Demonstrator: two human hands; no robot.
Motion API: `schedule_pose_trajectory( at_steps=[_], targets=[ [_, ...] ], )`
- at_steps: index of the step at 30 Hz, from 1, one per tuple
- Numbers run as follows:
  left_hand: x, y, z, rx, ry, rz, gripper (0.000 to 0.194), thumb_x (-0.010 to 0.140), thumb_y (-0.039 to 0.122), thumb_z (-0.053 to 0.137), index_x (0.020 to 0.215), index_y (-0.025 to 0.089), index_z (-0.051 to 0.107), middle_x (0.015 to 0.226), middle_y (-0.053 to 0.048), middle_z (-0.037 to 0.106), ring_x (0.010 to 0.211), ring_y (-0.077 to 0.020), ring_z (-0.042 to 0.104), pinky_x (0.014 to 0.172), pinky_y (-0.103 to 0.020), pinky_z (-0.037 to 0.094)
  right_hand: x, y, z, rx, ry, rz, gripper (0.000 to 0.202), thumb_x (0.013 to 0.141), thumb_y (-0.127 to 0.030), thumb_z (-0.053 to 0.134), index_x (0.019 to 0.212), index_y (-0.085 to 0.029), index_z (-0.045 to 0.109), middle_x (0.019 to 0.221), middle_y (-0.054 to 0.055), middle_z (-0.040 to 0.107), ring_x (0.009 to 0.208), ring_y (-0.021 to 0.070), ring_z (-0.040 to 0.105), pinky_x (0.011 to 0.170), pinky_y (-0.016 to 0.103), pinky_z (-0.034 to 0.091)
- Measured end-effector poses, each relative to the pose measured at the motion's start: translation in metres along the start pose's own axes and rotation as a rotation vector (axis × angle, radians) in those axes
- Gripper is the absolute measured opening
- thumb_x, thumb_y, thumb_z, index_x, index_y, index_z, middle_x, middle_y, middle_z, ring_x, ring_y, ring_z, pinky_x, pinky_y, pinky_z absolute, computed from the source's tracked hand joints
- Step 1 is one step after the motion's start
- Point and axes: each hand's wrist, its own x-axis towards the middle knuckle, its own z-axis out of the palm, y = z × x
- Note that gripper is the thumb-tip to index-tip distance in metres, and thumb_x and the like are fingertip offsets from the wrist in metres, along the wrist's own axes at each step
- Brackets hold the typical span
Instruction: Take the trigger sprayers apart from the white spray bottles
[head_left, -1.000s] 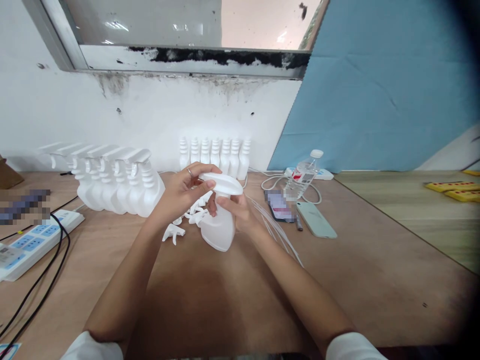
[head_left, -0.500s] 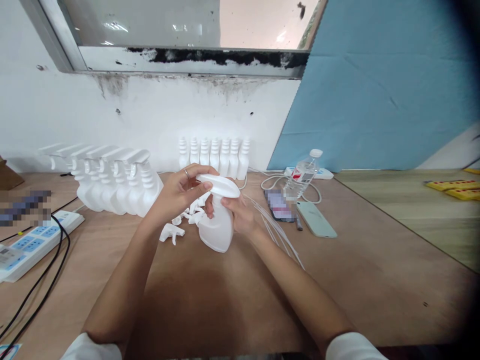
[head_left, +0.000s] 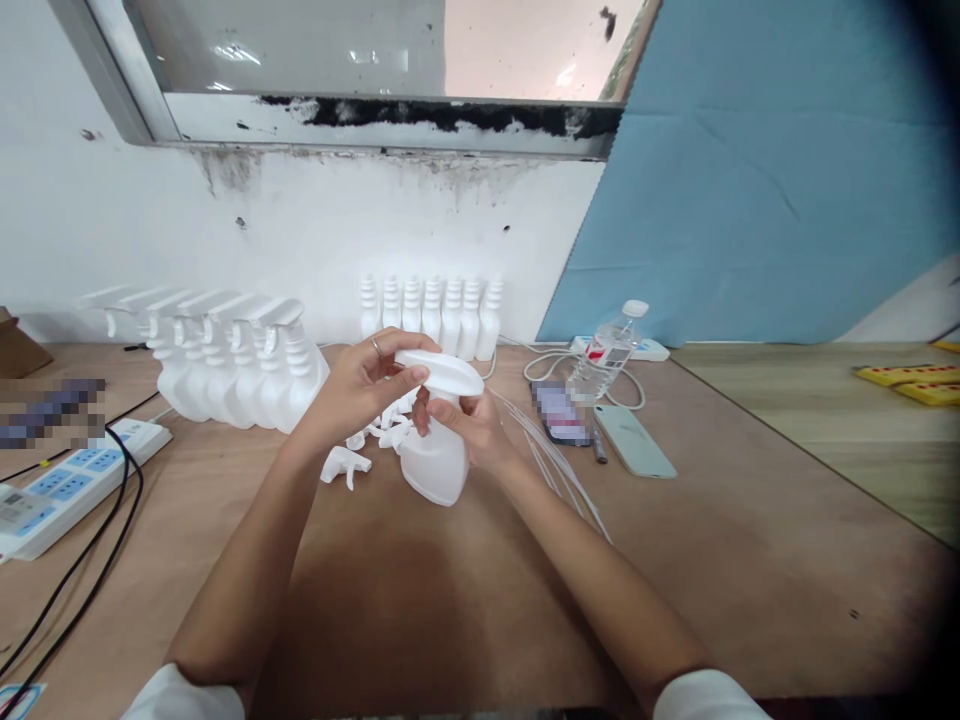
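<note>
A white spray bottle [head_left: 436, 465] stands on the table in front of me, its trigger spray head [head_left: 450, 374] on top. My left hand [head_left: 373, 385] is closed on the spray head's far end, thumb on the side and fingers over the top. Around the neck just under the head, my right hand [head_left: 469, 425] has its thumb and fingers wrapped. The neck is mostly hidden by those fingers. Several loose white trigger heads [head_left: 347, 465] lie to the left of the bottle, partly behind it.
At left stand several white spray bottles with heads [head_left: 225, 375]; headless bottles [head_left: 431, 310] line the wall. A power strip [head_left: 82, 480] with black cables lies left. Thin white tubes [head_left: 547, 455], a phone [head_left: 635, 440], a marker [head_left: 599, 446] and a water bottle [head_left: 607, 350] are on the right.
My right thumb has shifted left and down across the bottle's neck, just under the spray head. My left hand keeps its hold on the head, and the bottle stays in place.
</note>
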Motion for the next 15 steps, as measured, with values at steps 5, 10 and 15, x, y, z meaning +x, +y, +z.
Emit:
schedule_pose_trajectory(
  at_steps=[5,10,15],
  targets=[
    [0.0015,-0.0023,-0.0015,-0.001,-0.004,0.021,0.022,0.083,0.032,0.064,0.101,0.019,0.064,0.100,-0.005,0.058,0.073,-0.0145,0.065,0.069,-0.030,0.056,0.0007,0.0013,-0.0023,0.147,-0.070,0.002,0.034,0.079,-0.048,0.063,0.092,-0.017,0.057,0.071,0.002,0.059,0.060,0.0149,0.054,0.059,0.030,0.044],
    [0.0030,-0.0033,-0.0053,0.073,0.005,-0.004,0.021,0.082,0.031,0.065,0.099,0.018,0.066,0.101,-0.006,0.060,0.093,-0.0186,0.061,0.081,-0.030,0.051,0.0014,-0.0008,0.0002,0.018,-0.026,-0.022,0.033,0.077,-0.039,0.070,0.096,-0.018,0.055,0.064,-0.001,0.057,0.058,0.0138,0.053,0.058,0.028,0.042],
    [0.0008,-0.0032,-0.0053,0.054,-0.009,0.003,0.021,0.083,0.029,0.063,0.101,0.019,0.065,0.103,-0.006,0.059,0.091,-0.0174,0.060,0.081,-0.029,0.050,0.0013,-0.0001,-0.0012,0.208,-0.147,-0.027,0.030,0.081,-0.043,0.061,0.094,-0.016,0.055,0.072,0.003,0.059,0.060,0.0147,0.053,0.059,0.030,0.044]
  ],
)
